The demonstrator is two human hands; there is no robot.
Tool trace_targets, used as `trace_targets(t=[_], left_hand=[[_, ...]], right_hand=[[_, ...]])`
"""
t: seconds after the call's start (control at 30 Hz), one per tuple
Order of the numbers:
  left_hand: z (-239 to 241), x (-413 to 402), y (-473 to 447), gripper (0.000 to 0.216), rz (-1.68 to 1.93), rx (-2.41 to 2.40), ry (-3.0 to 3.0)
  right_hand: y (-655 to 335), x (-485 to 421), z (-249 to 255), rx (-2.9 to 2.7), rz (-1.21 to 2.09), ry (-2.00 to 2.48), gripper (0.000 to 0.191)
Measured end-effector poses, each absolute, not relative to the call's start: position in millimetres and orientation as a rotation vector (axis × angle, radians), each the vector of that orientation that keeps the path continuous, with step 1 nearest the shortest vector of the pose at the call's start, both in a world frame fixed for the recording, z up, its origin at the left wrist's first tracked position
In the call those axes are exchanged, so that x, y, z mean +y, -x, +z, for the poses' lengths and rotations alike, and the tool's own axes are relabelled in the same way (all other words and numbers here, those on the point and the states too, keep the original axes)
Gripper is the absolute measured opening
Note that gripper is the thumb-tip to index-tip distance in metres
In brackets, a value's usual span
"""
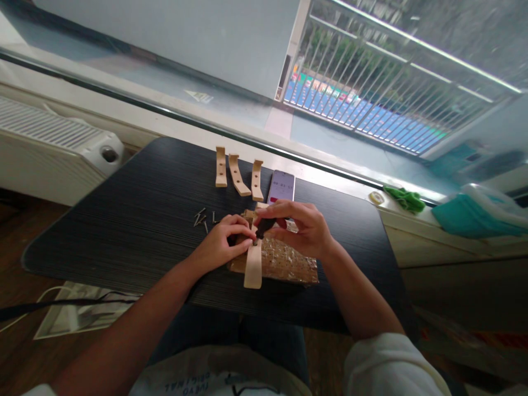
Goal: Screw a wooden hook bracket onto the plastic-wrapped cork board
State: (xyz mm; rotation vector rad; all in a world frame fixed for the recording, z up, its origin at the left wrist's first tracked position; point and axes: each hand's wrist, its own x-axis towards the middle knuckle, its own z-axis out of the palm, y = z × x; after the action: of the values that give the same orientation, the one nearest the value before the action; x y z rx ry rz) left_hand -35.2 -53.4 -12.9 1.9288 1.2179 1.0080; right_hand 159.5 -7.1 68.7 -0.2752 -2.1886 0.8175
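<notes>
A pale wooden hook [253,269] with drilled holes lies across a cardboard block [289,263] wrapped in clear tape. My right hand [303,225] is closed around a short dark screwdriver [265,225], its tip pointing down at a hole in the hook. Beside that hole, the thumb and fingers of my left hand [226,239] are pinched together at the hook's edge; what sits between them is too small to make out. Several loose screws [201,218] lie to the left of my left hand.
Three similar wooden hooks [221,168] stand in a row at the back of the black table [124,220]. A phone [282,186] showing a timer lies beside them. On the windowsill are a tape roll [376,198], a green cloth [406,199] and a teal box [466,214]. A radiator [53,143] is at left.
</notes>
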Motion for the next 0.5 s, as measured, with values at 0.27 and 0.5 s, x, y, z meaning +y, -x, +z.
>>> trace_targets(t=[0.27, 0.5], left_hand=[[-12.6, -52.5, 34.4, 0.014, 0.981, 1.233, -1.923], [-10.8, -53.2, 34.7, 0.015, 0.962, 1.236, -1.912]], right_hand=[[-156.3, -6.5, 66.0, -2.142, 0.772, 0.252, 0.028], [-155.4, -6.9, 64.8, -2.131, 0.763, 0.265, 0.027]])
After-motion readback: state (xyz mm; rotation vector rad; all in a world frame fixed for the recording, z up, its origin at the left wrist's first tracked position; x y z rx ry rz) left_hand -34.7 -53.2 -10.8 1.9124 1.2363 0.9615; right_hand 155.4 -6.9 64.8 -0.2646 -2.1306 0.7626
